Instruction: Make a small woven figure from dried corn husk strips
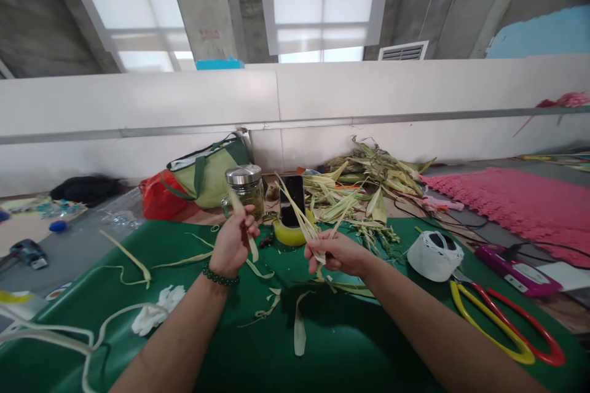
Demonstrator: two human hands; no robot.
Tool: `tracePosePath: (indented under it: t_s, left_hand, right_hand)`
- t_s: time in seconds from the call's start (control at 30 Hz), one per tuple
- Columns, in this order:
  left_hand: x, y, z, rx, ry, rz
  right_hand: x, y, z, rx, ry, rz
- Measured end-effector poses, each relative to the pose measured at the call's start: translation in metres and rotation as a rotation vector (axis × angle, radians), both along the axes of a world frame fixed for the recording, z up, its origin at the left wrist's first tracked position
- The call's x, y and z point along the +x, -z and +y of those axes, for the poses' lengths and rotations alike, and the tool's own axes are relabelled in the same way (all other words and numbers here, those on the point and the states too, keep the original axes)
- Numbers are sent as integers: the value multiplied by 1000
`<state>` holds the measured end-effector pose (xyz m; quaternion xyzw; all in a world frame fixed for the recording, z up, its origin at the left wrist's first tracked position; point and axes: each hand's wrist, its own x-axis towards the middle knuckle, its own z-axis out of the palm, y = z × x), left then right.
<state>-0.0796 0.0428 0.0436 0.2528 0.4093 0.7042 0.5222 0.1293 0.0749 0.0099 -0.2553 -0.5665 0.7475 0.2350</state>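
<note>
My left hand [233, 239], with a green bead bracelet at the wrist, is closed on a pale leaf strip [251, 245] that hangs down past the fingers. My right hand [338, 253] pinches a bundle of several thin leaf strips [302, 215] that fan up and to the left. Both hands are held above a green mat [193, 331], a little apart from each other. Loose strips [299, 331] lie on the mat below them.
Behind the hands stand a glass jar with a metal lid [244, 187], a phone propped in a yellow tape roll [292, 202] and a heap of dried leaves [369, 181]. A white roll [436, 255] and red-and-yellow scissors [507, 325] lie at right. A green bag [207, 175] is behind left.
</note>
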Motion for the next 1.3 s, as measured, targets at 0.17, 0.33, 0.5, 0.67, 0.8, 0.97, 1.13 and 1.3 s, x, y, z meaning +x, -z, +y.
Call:
tracePosePath:
  t_s: [0.17,0.33,0.5,0.67,0.8,0.97,1.13,1.3]
  left_hand:
    - [33,13,-15,-73,550,339]
    - [48,17,-24,26,628,575]
    - [44,16,-24,20,663,627]
    - [47,18,-24,69,622,702]
    - [46,17,-24,62,568,721]
    - [36,16,-17,-19,323,523]
    - [32,15,-14,-33,306,472]
    - [30,13,-14,-3,242,507]
  right_hand:
    - [-8,4,-8,70,-111,-75]
    - [-12,5,-15,51,-234,-107]
    - [-12,6,-14,-108,-453,-232]
    - [-18,7,-16,-173,-617,-289]
    - [-14,4,-17,-91,-569,-242]
    - [-4,0,-9,141,-161,-135]
    - [-4,-4,-8,302,-11,-151]
    - [-10,-2,-12,277,140,-107]
